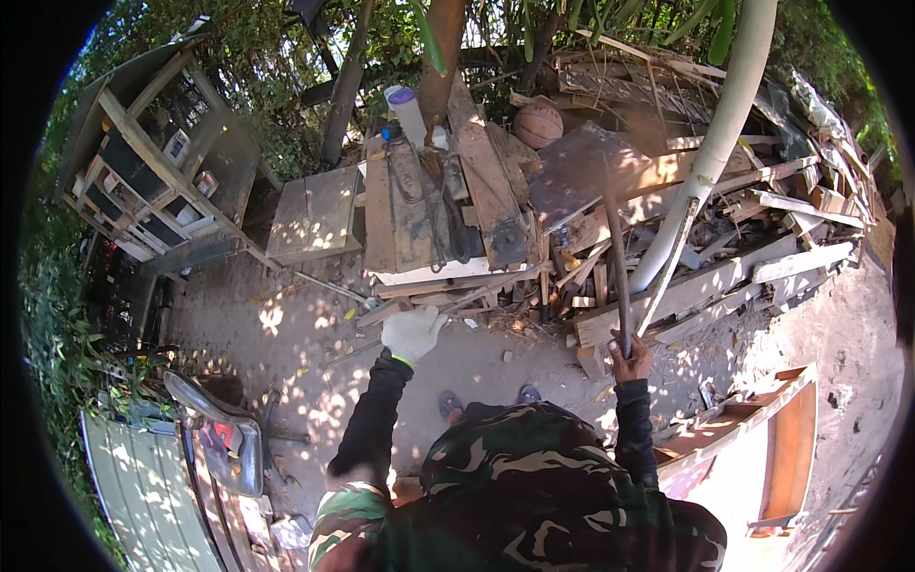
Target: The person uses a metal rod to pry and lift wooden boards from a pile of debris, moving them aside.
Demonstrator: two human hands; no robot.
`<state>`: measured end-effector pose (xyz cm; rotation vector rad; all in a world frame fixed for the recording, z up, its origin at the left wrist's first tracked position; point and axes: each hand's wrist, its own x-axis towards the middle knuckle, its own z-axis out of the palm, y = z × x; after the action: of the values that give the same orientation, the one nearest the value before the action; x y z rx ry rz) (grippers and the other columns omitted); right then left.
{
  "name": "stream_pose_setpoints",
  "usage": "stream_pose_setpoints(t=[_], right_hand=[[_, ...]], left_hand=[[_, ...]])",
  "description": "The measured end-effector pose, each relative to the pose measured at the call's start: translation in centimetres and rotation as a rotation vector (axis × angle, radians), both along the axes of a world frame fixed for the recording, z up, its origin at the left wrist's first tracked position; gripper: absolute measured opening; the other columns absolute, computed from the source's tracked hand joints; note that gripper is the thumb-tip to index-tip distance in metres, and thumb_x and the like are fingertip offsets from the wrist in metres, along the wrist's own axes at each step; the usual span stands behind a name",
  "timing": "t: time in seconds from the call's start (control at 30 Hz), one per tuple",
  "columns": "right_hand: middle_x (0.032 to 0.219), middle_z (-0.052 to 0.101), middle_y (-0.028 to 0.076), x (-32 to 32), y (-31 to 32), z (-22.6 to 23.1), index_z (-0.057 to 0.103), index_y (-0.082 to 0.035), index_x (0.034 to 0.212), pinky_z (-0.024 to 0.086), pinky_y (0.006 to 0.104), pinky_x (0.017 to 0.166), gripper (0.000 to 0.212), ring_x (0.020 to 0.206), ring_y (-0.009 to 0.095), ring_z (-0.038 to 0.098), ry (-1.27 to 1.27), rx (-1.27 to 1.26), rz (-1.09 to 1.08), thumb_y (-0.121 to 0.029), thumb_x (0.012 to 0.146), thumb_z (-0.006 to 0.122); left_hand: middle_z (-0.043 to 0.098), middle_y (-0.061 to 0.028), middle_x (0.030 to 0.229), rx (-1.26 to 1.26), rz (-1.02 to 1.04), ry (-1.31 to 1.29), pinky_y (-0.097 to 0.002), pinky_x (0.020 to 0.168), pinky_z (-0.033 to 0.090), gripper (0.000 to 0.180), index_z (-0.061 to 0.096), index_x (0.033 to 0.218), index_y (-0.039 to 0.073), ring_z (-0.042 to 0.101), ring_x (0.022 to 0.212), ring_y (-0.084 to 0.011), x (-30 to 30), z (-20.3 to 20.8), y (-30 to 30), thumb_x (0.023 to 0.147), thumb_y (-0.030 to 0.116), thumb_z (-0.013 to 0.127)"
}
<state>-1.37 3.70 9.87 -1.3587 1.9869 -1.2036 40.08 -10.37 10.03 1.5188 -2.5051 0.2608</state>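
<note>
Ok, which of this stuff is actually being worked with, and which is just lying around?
In hand:
- long dark stick, gripped by the bare right hand
- gloved left hand, open, reaching toward the scrap wood pile

Lying about:
- ball
- white bottle
- white pipe
- wire cage
- wooden pallet

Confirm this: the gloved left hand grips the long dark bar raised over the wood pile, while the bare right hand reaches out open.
Hands swapped. In the head view the bare right hand grips the long dark bar over the wood pile; the white-gloved left hand reaches out open.
</note>
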Motion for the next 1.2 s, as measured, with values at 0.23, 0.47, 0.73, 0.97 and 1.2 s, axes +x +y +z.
stream_pose_setpoints(t=[0.23, 0.47, 0.73, 0.97, 1.2], right_hand=[[0.081, 0.069, 0.010, 0.1, 2.6, -5.4, 0.070, -0.002, 0.105, 0.051, 0.0314, 0.070, 0.043, 0.073, 0.017, 0.064, -0.115, 0.061, -0.136, -0.039, 0.085, 0.070], [0.070, 0.067, 0.007, 1.9, 2.0, -7.3, 0.070, 0.000, 0.100, 0.051, 0.0306, 0.065, 0.043, 0.069, 0.015, 0.065, -0.297, 0.021, -0.185, -0.041, 0.085, 0.070], [0.072, 0.067, 0.007, 2.8, 0.1, -8.2, 0.070, 0.000, 0.097, 0.050, 0.0304, 0.064, 0.043, 0.067, 0.015, 0.063, -0.281, 0.063, -0.172, -0.041, 0.085, 0.071], [0.067, 0.065, 0.006, 2.5, -0.7, -9.3, 0.070, -0.002, 0.095, 0.050, 0.0300, 0.064, 0.043, 0.065, 0.014, 0.061, -0.225, 0.066, -0.111, -0.044, 0.084, 0.070], [0.071, 0.067, 0.006, 3.8, -1.1, -6.2, 0.069, 0.001, 0.095, 0.050, 0.0301, 0.063, 0.042, 0.066, 0.013, 0.063, -0.265, 0.101, -0.100, -0.040, 0.084, 0.072]], left_hand=[[0.058, -0.0059, 0.053, -0.001, 0.025, 0.186, -0.0401, 0.045, 0.045, 0.025, 0.063, 0.086, 0.014, 0.060, 0.049, -0.0264, -0.3, -1.0, 0.4, 0.088, 0.039, 0.060], [0.056, -0.0080, 0.053, -0.051, 0.110, 0.376, -0.0393, 0.045, 0.044, 0.023, 0.058, 0.080, 0.013, 0.058, 0.047, -0.0265, -1.8, 0.5, 0.1, 0.090, 0.034, 0.060], [0.051, -0.0036, 0.061, 0.510, 0.297, 1.451, -0.0282, 0.053, 0.036, 0.033, 0.058, 0.081, 0.001, 0.047, 0.056, -0.0107, -4.6, 0.8, -0.9, 0.098, 0.029, 0.050], [0.051, -0.0077, 0.061, 0.191, 0.251, 1.341, -0.0323, 0.054, 0.039, 0.030, 0.059, 0.086, 0.001, 0.049, 0.057, -0.0149, -2.8, 0.9, -4.1, 0.097, 0.028, 0.052], [0.055, -0.0191, 0.059, -0.066, 0.099, 0.693, -0.0454, 0.051, 0.043, 0.024, 0.055, 0.078, 0.006, 0.060, 0.057, -0.0378, 1.1, 5.0, -8.8, 0.093, 0.024, 0.057]])
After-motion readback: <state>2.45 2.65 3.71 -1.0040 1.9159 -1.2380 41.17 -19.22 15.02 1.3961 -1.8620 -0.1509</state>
